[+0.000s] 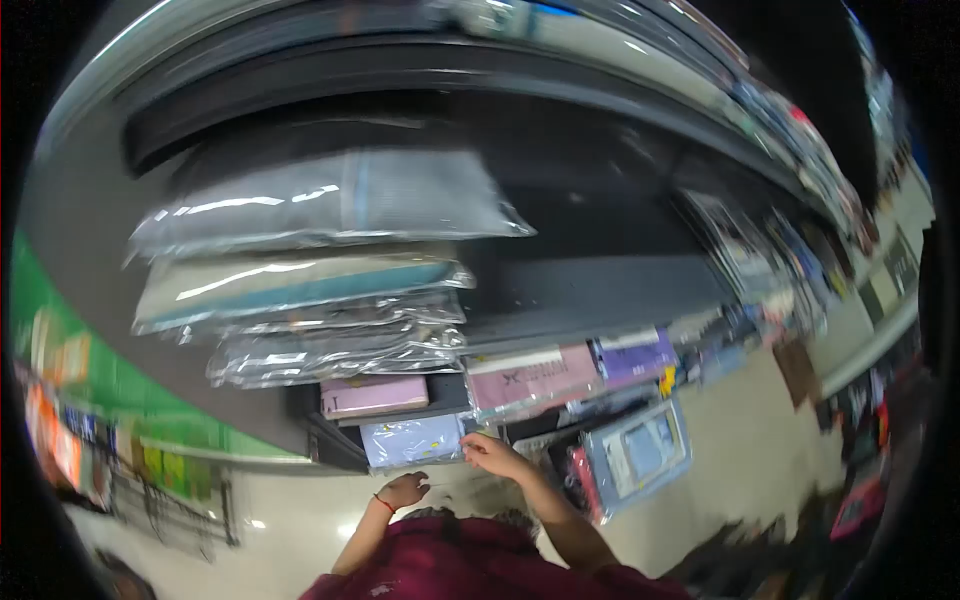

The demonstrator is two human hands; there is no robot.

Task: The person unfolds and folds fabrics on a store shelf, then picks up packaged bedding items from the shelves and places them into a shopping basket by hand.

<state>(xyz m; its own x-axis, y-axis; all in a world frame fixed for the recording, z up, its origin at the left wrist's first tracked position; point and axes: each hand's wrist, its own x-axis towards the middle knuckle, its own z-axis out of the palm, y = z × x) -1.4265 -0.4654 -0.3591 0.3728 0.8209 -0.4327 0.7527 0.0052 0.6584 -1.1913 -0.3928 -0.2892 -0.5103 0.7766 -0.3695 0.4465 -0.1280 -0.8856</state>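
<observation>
My left hand (403,491), with a red band at the wrist, is low in front of my body, just below a light blue plastic-wrapped packet (412,441). Its fingers are bent and blurred, so I cannot tell what they hold. My right hand (490,455) is at the right edge of that packet, fingertips close together; whether they grip it is unclear. Above the light blue packet sits a pink packet (375,396) on a lower shelf. A larger pink packet (535,380) and a purple packet (635,355) are to the right.
Clear-wrapped grey textiles (320,200) and a cream and teal one (300,285) are stacked on the dark shelf (600,290). A blue packet (640,450) is at the lower right above the pale floor (290,500). A green panel (130,385) is at the left.
</observation>
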